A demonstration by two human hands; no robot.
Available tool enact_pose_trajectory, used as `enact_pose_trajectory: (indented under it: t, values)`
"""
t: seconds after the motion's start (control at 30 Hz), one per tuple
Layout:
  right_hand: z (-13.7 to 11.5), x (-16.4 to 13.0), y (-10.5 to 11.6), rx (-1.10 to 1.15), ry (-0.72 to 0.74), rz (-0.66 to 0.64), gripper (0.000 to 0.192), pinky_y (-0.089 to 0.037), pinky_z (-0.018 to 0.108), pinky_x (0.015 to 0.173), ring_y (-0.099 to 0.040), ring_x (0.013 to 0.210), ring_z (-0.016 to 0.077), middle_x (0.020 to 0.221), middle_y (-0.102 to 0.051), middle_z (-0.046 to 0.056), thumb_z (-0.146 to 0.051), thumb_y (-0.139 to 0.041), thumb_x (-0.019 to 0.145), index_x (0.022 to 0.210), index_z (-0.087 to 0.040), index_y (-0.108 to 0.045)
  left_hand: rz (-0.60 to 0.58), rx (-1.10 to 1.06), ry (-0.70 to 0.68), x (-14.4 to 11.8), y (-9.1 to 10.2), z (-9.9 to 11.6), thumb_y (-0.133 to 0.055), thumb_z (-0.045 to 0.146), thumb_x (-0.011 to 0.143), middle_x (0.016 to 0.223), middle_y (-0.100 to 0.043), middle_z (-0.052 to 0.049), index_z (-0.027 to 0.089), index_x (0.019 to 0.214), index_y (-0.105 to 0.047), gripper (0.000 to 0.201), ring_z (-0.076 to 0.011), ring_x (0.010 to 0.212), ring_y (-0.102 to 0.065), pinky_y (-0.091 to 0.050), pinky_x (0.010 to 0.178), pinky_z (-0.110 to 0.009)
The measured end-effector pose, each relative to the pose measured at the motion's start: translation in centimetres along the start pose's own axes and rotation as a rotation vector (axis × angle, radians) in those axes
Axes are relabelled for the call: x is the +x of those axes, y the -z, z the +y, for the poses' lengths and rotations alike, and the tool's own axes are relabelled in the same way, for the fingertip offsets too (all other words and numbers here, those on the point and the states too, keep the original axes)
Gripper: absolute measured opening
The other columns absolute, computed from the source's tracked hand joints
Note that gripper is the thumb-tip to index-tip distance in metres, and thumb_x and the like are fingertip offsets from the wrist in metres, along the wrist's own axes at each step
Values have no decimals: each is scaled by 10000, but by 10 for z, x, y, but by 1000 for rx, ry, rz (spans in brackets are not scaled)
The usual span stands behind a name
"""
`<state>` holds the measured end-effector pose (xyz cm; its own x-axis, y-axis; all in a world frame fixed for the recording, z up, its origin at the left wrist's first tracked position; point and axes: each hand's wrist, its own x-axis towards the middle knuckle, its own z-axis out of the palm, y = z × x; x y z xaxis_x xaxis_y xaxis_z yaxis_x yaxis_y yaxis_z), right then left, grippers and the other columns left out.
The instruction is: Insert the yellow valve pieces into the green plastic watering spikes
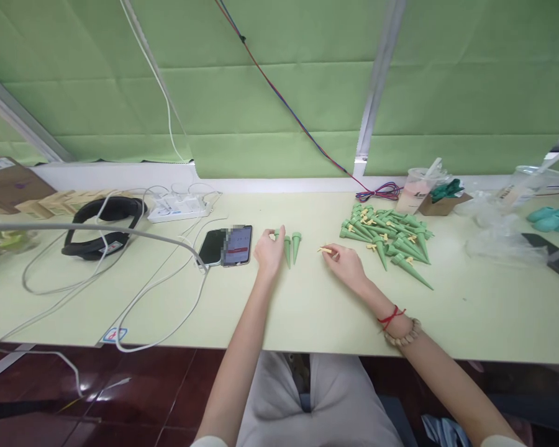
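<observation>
Cones (291,247) are lying green on the table (307,310) right beside the left hand (269,251), which is curling loosely over one; whether it is truly pinching, I cannot tell. The right hand (345,264) is pinching a small yellow peg (325,250) near the pile (386,239). Lining the peg up squarely with a cone's wide end looks wise.
</observation>
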<state>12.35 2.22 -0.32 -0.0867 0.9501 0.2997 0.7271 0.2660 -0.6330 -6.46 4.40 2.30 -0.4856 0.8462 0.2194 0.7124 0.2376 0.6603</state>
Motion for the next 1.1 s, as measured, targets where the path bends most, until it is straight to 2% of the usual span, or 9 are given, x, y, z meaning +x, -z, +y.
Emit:
enact_pose_trajectory:
  t: [0.2, 0.37, 0.6, 0.83, 0.97, 1.1]
  values:
    - [1, -1, -2, -79, -50, -55, 251, -398, 247, 625, -599, 718, 156, 876, -690, -4, -304, -471, 794, 944, -259, -667, 11, 118, -12, 0, -5, -5, -399, 476, 806, 857, -675, -124, 174, 964, -592, 391, -268, 829, -614, -396, 666, -317]
    - [1, -1, -1, -83, -48, -83, 277, -405, 245, 632, -597, 690, 140, 876, -689, -15, -290, -462, 803, 1014, -264, -640, 20, 176, -6, 2, -5, -9, -387, 433, 826, 861, -671, -123, 172, 984, -570, 356, -263, 815, -615, -391, 643, -312]
    - [2, -2, -3, -84, -21, -117, 248, -401, 251, 643, -583, 676, 138, 857, -683, -15, -250, -488, 779, 955, -269, -662, -8, 216, -31, 1, -4, -8, -431, 353, 807, 910, -665, -110, 195, 1011, -577, 297, -251, 846, -611, -395, 648, -305]
    - [5, -3, -6, -62, 26, -137, 206, -406, 255, 694, -568, 697, 121, 979, -622, 20, -232, -515, 771, 884, -244, -687, -19, 217, -32, -1, -4, -7, -437, 381, 793, 868, -670, -119, 177, 1025, -585, 343, -270, 852, -609, -397, 666, -324]
    - [4, -3, -8, -43, 28, -122, 188, -402, 252, 676, -556, 673, 109, 1002, -594, 22, -232, -510, 775, 852, -229, -682, 34, 191, -67, -2, -1, -2, -403, 357, 815, 838, -659, -88, 189, 1057, -549, 329, -230, 809, -607, -379, 648, -299]
    - [-3, -2, -6, -8, 55, -95, 213, -397, 237, 666, -545, 652, 96, 1013, -596, 24, -212, -478, 794, 915, -213, -653, 44, 143, -171, -5, 5, 7, -260, 368, 878, 799, -635, -46, 208, 994, -548, 349, -168, 732, -588, -351, 617, -264]
